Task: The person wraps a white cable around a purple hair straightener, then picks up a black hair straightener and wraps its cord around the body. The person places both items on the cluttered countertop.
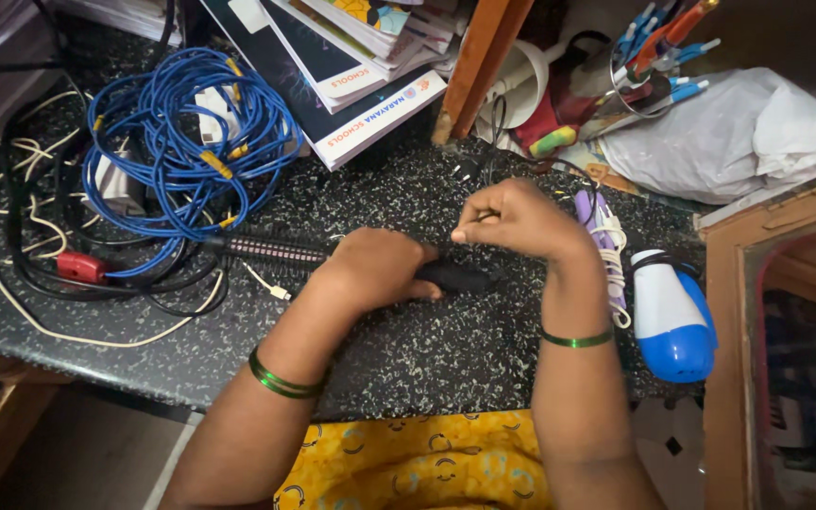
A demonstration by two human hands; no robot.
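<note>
The left hand (375, 269) has its fingers curled down and closed around the black handle of a hot-air styling brush (351, 260), which lies flat across the middle of the speckled dark stone counter (427, 349), roughly parallel to its front edge; the bristled barrel, with its reddish rows, sticks out to the left of the fist, and the rounded black handle end shows to the right of it. The right hand (517, 219) hovers just above that handle end, fingers bunched together with thumb and forefinger pinched on something thin, most likely the black cord (495, 142) that runs back towards the rear of the counter; what exactly is pinched is too small to tell. Both wrists wear green bangles. Just right of the right wrist lie a lilac device wound with a white cable (606, 241) and, beside it near the counter's right edge, a white and blue hair dryer (672, 316). On the left part of the counter sits a coil of blue cable (181, 142) over a tangle of black and cream wires, with a small red plug (79, 267) near the left edge. Stacked books (351, 76) lean at the back, and a crumpled white plastic bag (729, 132) fills the rear right corner.
</note>
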